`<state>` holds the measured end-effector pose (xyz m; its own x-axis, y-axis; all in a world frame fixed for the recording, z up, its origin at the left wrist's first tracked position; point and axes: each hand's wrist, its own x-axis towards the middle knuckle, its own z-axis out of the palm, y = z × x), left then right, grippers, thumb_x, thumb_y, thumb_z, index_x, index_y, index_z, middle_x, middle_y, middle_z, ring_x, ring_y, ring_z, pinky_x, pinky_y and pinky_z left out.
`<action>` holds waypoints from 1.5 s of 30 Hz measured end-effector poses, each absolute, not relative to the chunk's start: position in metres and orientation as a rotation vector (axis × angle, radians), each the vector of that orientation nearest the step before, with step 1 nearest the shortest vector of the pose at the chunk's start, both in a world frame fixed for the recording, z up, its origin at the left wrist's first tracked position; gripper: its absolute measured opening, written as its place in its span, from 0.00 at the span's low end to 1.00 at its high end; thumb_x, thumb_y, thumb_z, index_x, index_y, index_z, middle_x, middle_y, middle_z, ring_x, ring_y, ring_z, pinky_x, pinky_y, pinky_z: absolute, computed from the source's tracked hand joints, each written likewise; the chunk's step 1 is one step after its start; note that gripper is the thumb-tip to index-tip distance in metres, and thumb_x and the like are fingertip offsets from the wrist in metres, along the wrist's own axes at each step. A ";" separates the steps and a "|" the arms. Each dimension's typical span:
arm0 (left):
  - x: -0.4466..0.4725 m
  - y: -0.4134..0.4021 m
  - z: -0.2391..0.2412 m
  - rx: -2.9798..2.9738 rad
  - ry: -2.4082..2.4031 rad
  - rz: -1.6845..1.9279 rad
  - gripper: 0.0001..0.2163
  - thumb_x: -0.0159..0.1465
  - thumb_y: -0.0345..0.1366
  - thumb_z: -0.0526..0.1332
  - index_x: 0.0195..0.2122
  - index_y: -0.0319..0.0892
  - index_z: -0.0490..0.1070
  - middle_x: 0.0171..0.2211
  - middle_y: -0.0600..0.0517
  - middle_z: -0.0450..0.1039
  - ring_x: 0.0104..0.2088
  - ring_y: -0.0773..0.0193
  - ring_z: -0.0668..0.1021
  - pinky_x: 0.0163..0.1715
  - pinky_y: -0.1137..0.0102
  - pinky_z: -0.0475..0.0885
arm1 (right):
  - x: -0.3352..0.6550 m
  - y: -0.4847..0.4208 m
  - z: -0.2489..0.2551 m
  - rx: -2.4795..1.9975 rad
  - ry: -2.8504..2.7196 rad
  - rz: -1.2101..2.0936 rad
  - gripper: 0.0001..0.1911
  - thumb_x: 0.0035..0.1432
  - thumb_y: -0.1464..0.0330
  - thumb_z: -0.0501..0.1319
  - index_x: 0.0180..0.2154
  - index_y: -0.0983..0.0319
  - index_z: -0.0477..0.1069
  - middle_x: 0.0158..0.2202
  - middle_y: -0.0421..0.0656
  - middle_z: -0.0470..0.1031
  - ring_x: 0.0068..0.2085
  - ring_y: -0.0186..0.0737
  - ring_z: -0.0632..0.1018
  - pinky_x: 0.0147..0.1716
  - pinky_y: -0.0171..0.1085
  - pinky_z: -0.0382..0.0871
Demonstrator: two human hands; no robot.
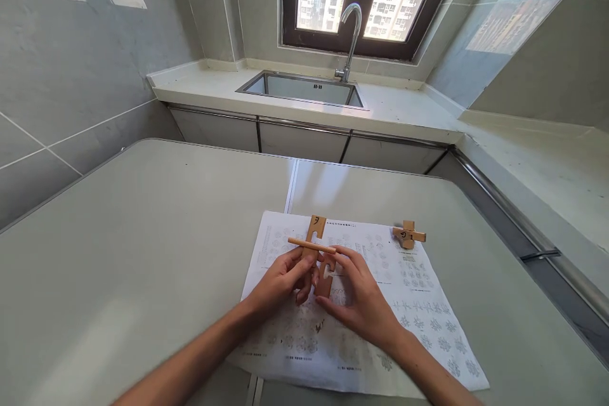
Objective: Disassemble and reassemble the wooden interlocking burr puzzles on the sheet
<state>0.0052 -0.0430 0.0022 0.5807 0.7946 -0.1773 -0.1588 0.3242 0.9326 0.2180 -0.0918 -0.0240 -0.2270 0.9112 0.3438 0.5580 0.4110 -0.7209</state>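
Over the printed sheet, my left hand is closed in a pinch on a notched wooden puzzle piece with a dark mark near its top end. A thin wooden stick lies crosswise over that piece, its right end at the fingertips of my right hand. Between thumb and fingers, my right hand grips a second notched wooden piece, lower and nearer to me. The fingers partly cover where the pieces meet, so I cannot tell if they are joined.
The paper sheet, printed with small diagrams, lies on a pale table. At its upper right rests a cross-shaped wooden assembly. Beyond the table are a counter, a sink and a faucet below a window.
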 end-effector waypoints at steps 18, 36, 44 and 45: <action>0.005 -0.045 0.010 1.126 0.752 0.675 0.22 0.71 0.56 0.63 0.45 0.39 0.76 0.31 0.54 0.72 0.19 0.74 0.68 0.24 0.70 0.60 | 0.230 -0.078 -0.013 -1.060 -0.827 1.402 0.42 0.56 0.60 0.79 0.67 0.49 0.63 0.52 0.47 0.83 0.62 0.57 0.79 0.59 0.54 0.75; 0.008 -0.046 0.013 1.182 0.787 0.644 0.23 0.70 0.57 0.64 0.46 0.38 0.77 0.33 0.53 0.72 0.20 0.73 0.68 0.24 0.71 0.64 | 0.227 -0.079 -0.020 -1.047 -0.916 1.303 0.42 0.54 0.60 0.79 0.65 0.51 0.64 0.65 0.53 0.74 0.59 0.62 0.81 0.57 0.61 0.79; 0.010 -0.053 0.017 1.261 0.823 0.669 0.21 0.71 0.53 0.64 0.55 0.41 0.80 0.37 0.49 0.79 0.23 0.72 0.68 0.25 0.72 0.65 | 0.230 -0.078 -0.021 -0.968 -0.790 1.416 0.34 0.57 0.48 0.74 0.60 0.54 0.74 0.70 0.55 0.70 0.71 0.64 0.69 0.67 0.65 0.67; 0.010 -0.054 0.017 1.262 0.840 0.683 0.21 0.71 0.52 0.64 0.54 0.41 0.81 0.37 0.48 0.80 0.23 0.72 0.69 0.25 0.72 0.65 | 0.229 -0.078 -0.021 -0.954 -0.791 1.432 0.34 0.57 0.47 0.73 0.60 0.54 0.74 0.70 0.55 0.70 0.71 0.64 0.69 0.68 0.65 0.66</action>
